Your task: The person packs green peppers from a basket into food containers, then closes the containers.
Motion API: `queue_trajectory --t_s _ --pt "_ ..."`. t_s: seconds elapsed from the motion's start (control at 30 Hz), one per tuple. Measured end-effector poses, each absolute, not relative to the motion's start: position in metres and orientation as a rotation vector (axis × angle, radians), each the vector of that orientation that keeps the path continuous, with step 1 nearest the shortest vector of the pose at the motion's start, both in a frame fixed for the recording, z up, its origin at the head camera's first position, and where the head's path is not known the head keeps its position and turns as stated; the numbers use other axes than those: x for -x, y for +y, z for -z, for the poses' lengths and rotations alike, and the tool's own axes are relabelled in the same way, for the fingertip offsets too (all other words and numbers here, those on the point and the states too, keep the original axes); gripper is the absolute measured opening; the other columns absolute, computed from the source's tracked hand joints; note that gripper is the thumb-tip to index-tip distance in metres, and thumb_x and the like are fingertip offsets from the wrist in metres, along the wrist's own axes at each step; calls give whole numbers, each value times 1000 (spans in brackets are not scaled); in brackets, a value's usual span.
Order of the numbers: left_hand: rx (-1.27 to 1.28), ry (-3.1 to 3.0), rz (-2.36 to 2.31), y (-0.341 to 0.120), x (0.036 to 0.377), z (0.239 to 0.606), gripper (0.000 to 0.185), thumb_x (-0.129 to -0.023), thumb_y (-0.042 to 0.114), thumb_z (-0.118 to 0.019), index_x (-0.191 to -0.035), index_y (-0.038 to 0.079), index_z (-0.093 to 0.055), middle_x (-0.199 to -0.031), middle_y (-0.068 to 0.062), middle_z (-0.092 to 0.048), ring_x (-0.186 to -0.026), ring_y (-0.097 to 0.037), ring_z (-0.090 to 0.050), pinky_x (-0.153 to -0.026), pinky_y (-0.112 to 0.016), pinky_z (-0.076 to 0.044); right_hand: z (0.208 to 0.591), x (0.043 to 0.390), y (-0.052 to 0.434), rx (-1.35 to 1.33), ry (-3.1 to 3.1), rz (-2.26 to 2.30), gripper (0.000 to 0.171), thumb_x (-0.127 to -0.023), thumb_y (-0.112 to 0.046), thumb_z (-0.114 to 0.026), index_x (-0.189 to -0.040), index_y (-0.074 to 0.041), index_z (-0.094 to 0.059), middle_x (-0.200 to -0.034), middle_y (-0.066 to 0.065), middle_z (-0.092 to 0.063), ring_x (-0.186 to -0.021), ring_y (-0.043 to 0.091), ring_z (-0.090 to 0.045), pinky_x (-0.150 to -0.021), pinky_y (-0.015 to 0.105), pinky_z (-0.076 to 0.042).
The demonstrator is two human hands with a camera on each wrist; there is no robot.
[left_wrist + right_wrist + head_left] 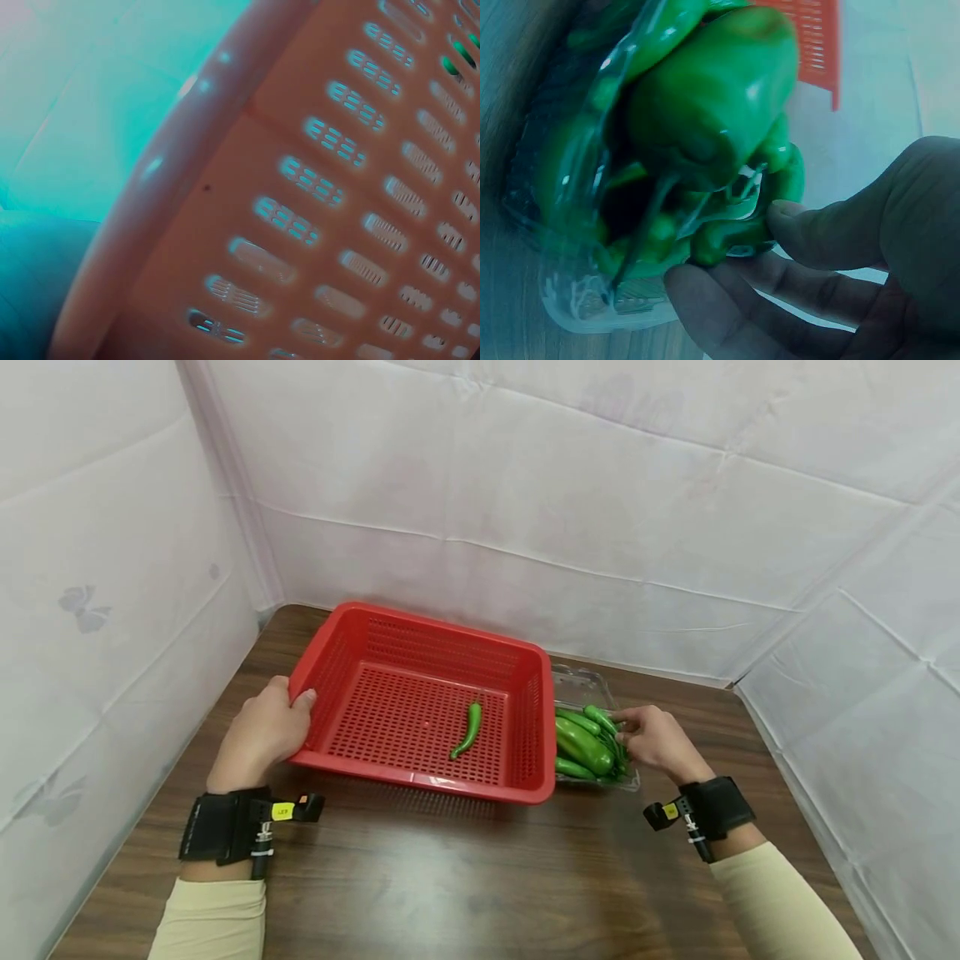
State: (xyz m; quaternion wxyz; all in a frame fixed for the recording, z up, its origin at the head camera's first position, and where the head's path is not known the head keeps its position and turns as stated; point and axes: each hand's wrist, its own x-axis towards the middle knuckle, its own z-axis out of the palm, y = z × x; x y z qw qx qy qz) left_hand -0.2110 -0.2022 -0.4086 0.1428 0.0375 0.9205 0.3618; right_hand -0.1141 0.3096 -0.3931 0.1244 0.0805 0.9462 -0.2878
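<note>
A red slotted basket (330, 647) sits on the wooden table with one green chili pepper (468, 732) lying on its floor. My left hand (266, 727) grips the basket's near-left rim, thumb over the edge; the left wrist view shows only the basket wall (315, 225) up close. Right of the basket stands a clear plastic tray (592, 681) heaped with green peppers (581, 745). My right hand (651, 739) reaches into the tray and pinches a pepper (727, 236) between thumb and fingers. A large pepper (712, 97) lies just beyond it.
White sheeting walls close in the table on the left, back and right. Bare brown tabletop (465, 877) stretches in front of the basket toward me. Black wrist straps sit on both forearms.
</note>
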Motion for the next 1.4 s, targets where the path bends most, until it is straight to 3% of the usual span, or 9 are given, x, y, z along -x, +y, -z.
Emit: queue_trajectory --t_s 0.23,0.4,0.8,1.4 --pt "-110 2654 -1053 -201 211 408 56 -112 33 -37 -143 -13 -36 -104 -26 -67 -80 -27 -70 -58 -32 -49 396 117 311 -196 2760 779 43 -103 -8 -60 -145 2 -57 -117 26 -72 -77 19 -69 -68 36 -57" --pt "-99 2645 -1073 -201 209 407 55 -112 32 -38 -144 -13 -35 -105 -28 -66 -80 -27 -70 -58 -32 -51 398 121 314 -191 2773 799 40 -104 -9 -60 -142 3 -60 -114 25 -73 -79 18 -70 -73 41 -61" --pt "-103 2662 -1075 -201 209 406 54 -111 31 -38 -142 -14 -36 -101 -27 -66 -77 -26 -70 -57 -32 -50 401 124 316 -164 2775 778 36 -102 -7 -61 -137 4 -64 -110 23 -75 -76 23 -69 -66 33 -54" --pt "-88 2628 -1092 -201 209 408 57 -112 34 -36 -146 -12 -33 -105 -27 -67 -80 -27 -71 -58 -32 -52 400 126 317 -165 2731 785 38 -103 -5 -58 -139 6 -60 -122 29 -70 -78 18 -70 -72 43 -61"
